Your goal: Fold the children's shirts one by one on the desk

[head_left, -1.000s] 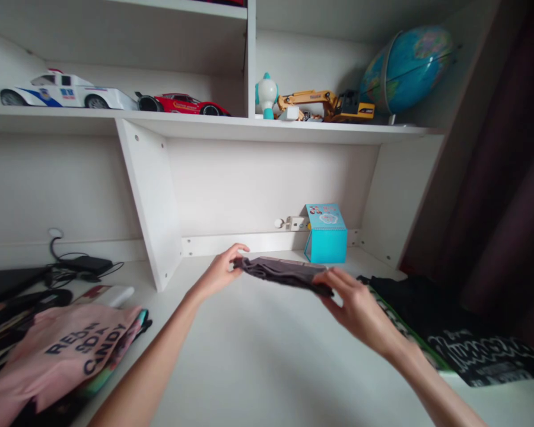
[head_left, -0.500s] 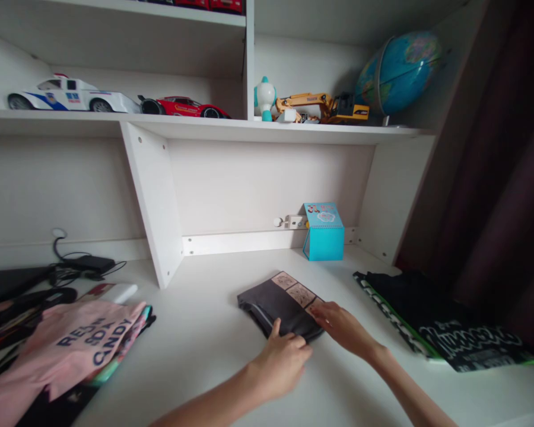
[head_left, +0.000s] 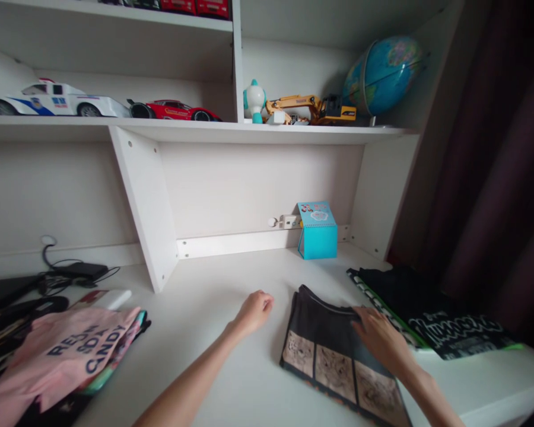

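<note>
A dark grey T-shirt [head_left: 327, 320] lies folded on the white desk, its neckline at the far side and a row of three tan animal-face prints across the near part. My right hand [head_left: 380, 335] is at the shirt's far right edge, fingers bent over the cloth and gripping it. To the left of the shirt, apart from it, my left hand [head_left: 254, 309] hovers over the desk with its fingers curled in and nothing visible in them.
Folded black clothes [head_left: 427, 314] lie at the right. A pink garment [head_left: 80, 356] tops a pile at the left, near a black power adapter [head_left: 86, 271] with cables. A blue desk calendar [head_left: 319, 240] stands at the back. Toy vehicles and a globe [head_left: 387, 74] occupy the shelf above.
The T-shirt has turned and moved right and nearer, opening into a larger flat shape with its prints now facing me. My left hand has let go and moved up-left; my right hand moved right.
</note>
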